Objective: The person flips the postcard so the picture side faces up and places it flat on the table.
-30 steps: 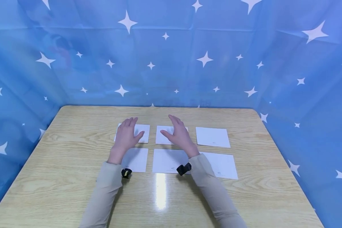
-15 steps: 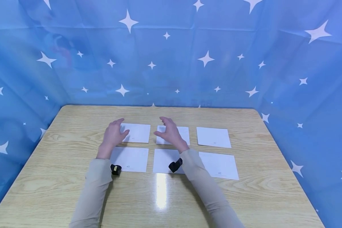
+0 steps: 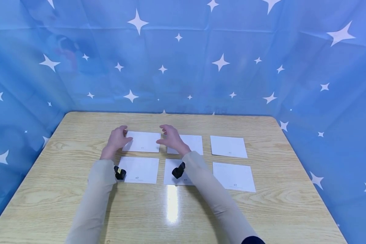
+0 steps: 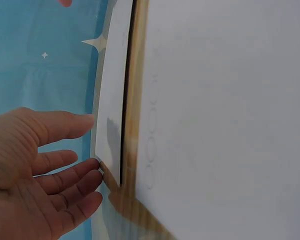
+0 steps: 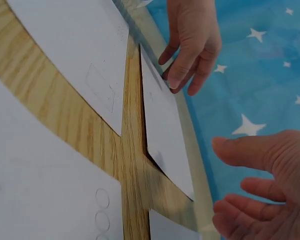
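Note:
A white sheet of card lies flat at the back left of the table, between the two hands. At its left edge is the left hand, thumb and fingers spread apart, fingertips close to the corner in the left wrist view. Past its right edge, partly over the back middle card, hovers the right hand, thumb apart from its loosely bent fingers. Neither hand holds anything. The right wrist view shows the back left card lying between the left hand and the right hand.
More white cards lie in two rows: back right, front left, front middle, partly under the right forearm, and front right. Faint circles mark one card. A blue starry curtain surrounds the wooden table.
Both hands have moved left, from above the back left and back middle cards to either side of the back left card. The cards have not moved.

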Demonstrator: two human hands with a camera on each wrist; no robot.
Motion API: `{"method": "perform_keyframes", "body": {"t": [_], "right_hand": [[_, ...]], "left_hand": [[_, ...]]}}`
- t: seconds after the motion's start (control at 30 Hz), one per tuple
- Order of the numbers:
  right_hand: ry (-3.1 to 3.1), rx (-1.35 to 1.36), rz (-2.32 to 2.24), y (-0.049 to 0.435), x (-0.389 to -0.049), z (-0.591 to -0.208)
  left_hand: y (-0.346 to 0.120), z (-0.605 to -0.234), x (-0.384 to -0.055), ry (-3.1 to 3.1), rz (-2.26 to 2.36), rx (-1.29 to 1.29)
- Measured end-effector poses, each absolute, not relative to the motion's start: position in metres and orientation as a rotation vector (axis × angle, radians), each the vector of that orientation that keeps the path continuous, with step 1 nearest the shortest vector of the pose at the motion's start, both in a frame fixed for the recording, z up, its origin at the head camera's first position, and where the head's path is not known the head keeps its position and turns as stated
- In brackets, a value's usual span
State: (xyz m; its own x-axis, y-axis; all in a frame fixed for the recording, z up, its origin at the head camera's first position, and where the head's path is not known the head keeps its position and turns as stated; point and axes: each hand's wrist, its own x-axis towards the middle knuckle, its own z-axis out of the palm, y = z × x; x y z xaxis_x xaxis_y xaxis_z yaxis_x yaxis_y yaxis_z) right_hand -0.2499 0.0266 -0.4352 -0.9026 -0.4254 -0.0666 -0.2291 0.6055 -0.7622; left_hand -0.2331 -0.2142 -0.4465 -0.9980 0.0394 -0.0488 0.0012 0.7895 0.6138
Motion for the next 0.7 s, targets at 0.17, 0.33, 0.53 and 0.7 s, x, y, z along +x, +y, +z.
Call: {"method": "perform_keyframes", "body": {"t": [0.17,0.33,0.53,0.7], "right_hand": [[2.608,-0.501,-1.058,0.014,-0.260,-0.438],[2.612,-0.452,-0.974,0.006,-0.266,-0.442],[2.610,-0.413,-0.899,0.002,-0.270,-0.443],[2.628,-0.422,-0.830,0.000,-0.275,-0.446]], "left_hand": [[-0.218,-0.445,-0.241,2.850,0.992,0.018],[-0.219,-0.444,-0.247,2.823,0.962,0.008],[-0.219,-0.444,-0.248,2.798,0.961,-0.023],[-0.218,-0.444,-0.249,2.773,1.004,-0.095]]}}
